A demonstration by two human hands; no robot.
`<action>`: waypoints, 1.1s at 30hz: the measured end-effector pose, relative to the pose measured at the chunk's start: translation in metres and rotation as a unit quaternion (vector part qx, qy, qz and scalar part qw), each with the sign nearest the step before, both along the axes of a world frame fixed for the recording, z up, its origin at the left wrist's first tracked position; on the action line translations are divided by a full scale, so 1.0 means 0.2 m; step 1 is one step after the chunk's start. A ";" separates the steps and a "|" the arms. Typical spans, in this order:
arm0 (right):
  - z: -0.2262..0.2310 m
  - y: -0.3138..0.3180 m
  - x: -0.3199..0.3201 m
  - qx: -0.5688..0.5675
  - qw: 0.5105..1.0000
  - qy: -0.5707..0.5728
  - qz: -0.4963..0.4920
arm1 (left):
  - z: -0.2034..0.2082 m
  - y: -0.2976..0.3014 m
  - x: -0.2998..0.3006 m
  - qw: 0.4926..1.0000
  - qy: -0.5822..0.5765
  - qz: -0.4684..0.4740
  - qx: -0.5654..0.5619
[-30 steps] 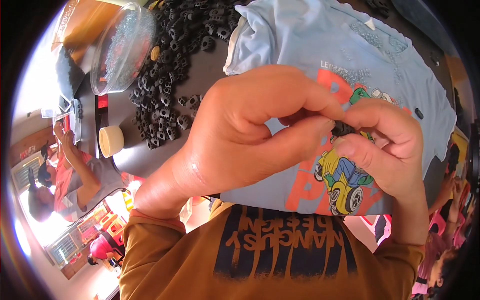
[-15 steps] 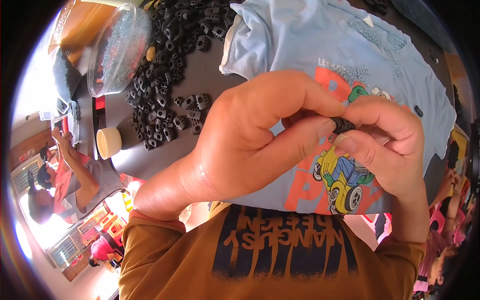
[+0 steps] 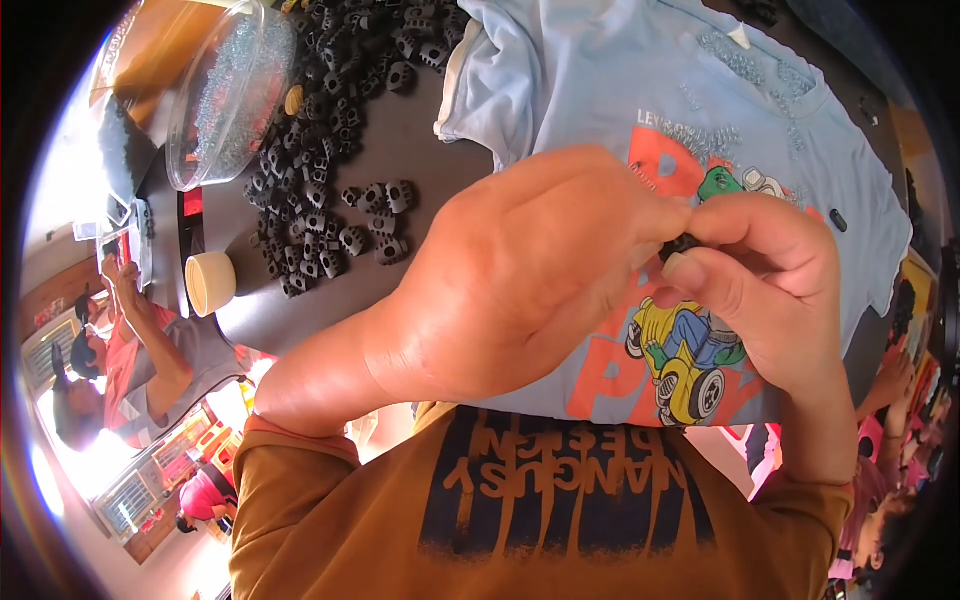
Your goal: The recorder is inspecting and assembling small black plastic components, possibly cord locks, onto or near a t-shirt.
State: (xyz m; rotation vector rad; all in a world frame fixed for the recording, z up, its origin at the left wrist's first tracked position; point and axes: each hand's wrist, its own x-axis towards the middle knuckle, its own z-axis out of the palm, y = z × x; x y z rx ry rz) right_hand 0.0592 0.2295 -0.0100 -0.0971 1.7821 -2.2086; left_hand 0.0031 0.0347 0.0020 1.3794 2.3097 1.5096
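Observation:
My right hand (image 3: 775, 285) pinches a small black plastic part (image 3: 680, 246) between thumb and forefinger, above a light blue T-shirt (image 3: 585, 85). Against that part, with fingertips touching my right forefinger, is my left hand (image 3: 525, 275). Its fingers are closed, but its back hides most of them, so whatever they hold cannot be made out. Small clear pieces (image 3: 690, 140) lie scattered on the shirt beyond my hands. One black part (image 3: 838, 220) rests on the shirt to the right of my right hand.
A heap of black plastic parts (image 3: 315, 150) covers the dark table at left. Beside it stand a clear plastic bowl (image 3: 180, 150) of small clear pieces and a cream cup (image 3: 211, 284). Other people (image 3: 150, 340) sit at the left and right.
My left hand has rolled over, so its back faces up and its thumb is now hidden. My right hand still grips the black part, which has barely shifted.

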 end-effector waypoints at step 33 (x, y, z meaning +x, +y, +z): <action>0.03 -0.05 0.03 -0.171 0.981 -0.077 -0.043 | -0.03 0.06 0.01 0.935 0.344 0.088 -0.020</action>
